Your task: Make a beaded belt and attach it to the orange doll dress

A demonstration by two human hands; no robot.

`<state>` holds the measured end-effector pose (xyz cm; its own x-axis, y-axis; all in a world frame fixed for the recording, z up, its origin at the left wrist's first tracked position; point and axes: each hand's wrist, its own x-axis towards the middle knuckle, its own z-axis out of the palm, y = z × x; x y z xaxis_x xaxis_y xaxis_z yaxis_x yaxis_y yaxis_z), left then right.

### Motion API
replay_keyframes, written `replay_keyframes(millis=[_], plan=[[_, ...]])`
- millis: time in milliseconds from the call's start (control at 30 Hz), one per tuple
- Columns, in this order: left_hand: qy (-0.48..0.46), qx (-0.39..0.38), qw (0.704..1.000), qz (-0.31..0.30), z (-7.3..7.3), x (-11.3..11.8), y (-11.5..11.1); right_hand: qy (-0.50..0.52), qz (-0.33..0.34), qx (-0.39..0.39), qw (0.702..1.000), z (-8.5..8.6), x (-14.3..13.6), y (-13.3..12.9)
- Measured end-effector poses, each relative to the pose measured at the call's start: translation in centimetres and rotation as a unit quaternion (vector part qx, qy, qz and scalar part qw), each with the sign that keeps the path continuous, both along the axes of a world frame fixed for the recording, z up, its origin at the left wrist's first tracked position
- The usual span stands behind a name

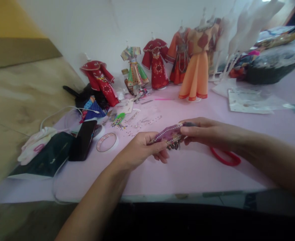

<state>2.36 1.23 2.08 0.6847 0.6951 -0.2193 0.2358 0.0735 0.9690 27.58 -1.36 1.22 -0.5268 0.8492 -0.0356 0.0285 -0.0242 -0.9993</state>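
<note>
Between my two hands, above the pink tabletop (147, 180), is a small purple piece of fabric (169, 133) edged with a row of white beads, with dark beads or fringe along its lower side. My left hand (149, 147) pinches its left end, thumb on top and fingers beneath. At the right end, my right hand (200, 130) grips it with thumb and fingertips. Part of the fabric is hidden by the fingers, and its full shape cannot be made out. Close beyond my left hand lie scattered small beads (119, 126) on the table.
Small dressed mannequins, including a red gown (159, 68) and an orange dress (195, 73), stand at the back. Left are a tape roll (98, 144), a black phone (83, 142) and a dark green bag (47, 157). A red ring (227, 162) lies beneath my right forearm; plastic packets (252, 100) lie beyond.
</note>
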Motion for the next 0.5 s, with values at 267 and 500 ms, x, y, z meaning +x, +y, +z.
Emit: replay_keyframes(millis=[267, 500], plan=[[-0.017, -0.015, 0.999, -0.023, -0.1, 0.3, -0.4, 0.008, 0.041, -0.013, 0.999, 0.3, -0.6, -0.2], [-0.033, -0.031, 0.999, 0.004, -0.5, 1.1, -0.9, -0.039, 0.039, 0.003, 0.998, 0.4, -0.5, -0.2]])
